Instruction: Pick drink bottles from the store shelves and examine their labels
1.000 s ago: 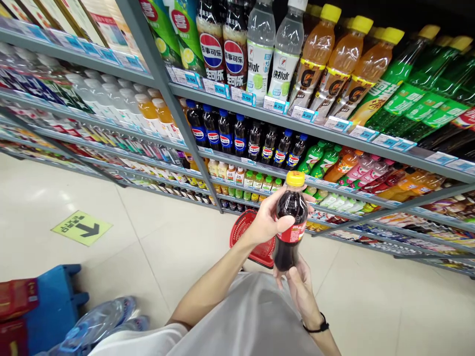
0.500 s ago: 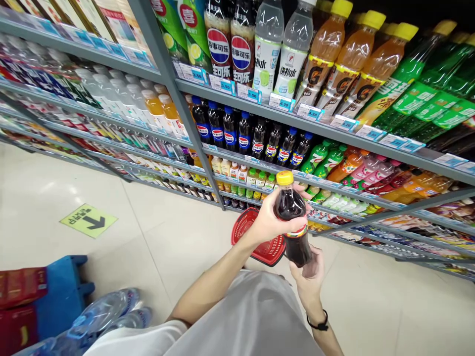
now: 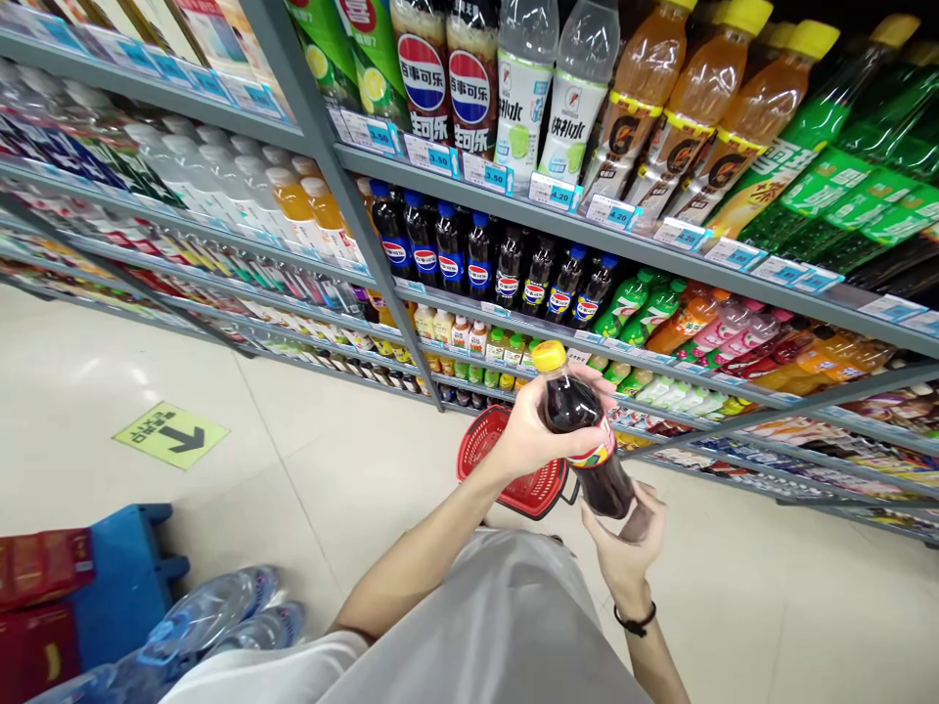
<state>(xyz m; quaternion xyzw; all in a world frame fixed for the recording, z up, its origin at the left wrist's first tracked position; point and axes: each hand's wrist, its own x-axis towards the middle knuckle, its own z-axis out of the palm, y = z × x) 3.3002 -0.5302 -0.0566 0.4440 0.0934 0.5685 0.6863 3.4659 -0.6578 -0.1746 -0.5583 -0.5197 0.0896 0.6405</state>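
A bottle of dark cola point(image 3: 603, 486) with a yellow cap and a red label is held in front of me, its cap leaning to the left. My left hand point(image 3: 539, 425) wraps round its upper part, thumb across the label. Lower down, my right hand point(image 3: 629, 538) grips the base from below; a black band circles that wrist. Beneath the bottle, on the floor, stands a red shopping basket point(image 3: 476, 442), partly hidden by my left hand and forearm.
Shelves point(image 3: 469, 191) of bottled drinks run across the view, with Pepsi bottles point(image 3: 480, 256) on a middle level. A yellow arrow sign point(image 3: 170, 435) marks the tiled floor point(image 3: 293, 469). At lower left are a blue pallet point(image 3: 124, 577) and large water bottles point(image 3: 212, 616).
The cola bottle has tilted further, its base swinging to the right and its cap to the left. My right hand has moved right with the base.
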